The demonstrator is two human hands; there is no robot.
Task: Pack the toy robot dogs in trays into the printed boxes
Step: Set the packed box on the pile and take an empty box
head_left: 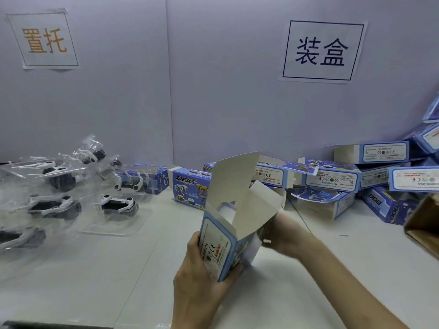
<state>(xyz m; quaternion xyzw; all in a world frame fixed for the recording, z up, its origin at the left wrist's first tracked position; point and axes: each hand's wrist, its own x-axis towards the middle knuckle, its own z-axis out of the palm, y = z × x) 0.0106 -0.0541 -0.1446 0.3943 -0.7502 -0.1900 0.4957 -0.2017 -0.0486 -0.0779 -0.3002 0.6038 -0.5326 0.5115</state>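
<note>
I have the open printed box (223, 238) held above the near middle of the table (118, 269), tilted, with its top flaps standing up and the grey inside showing. My left hand (197, 276) grips its lower end, thumb up along the label side and fingers curled round the underside. My right hand (282, 236) is against the far side of the box, but it is blurred and its fingers are hidden behind the cardboard, so I cannot tell whether it grips or only touches. The bottom of the box is covered by my left hand. To the left lie the toy robot dogs in clear trays (116, 205), overlapping each other; the nearest ones are cut off by the left edge, and the glare makes the tray outlines hard to trace. Behind the box stands a blue DOG box (190, 188), and to the right a loose pile of boxes (332, 179) leans against the wall. A brown carton (422, 224) is cut off at the right edge. Bare table lies in front of the trays and under my right forearm.
</note>
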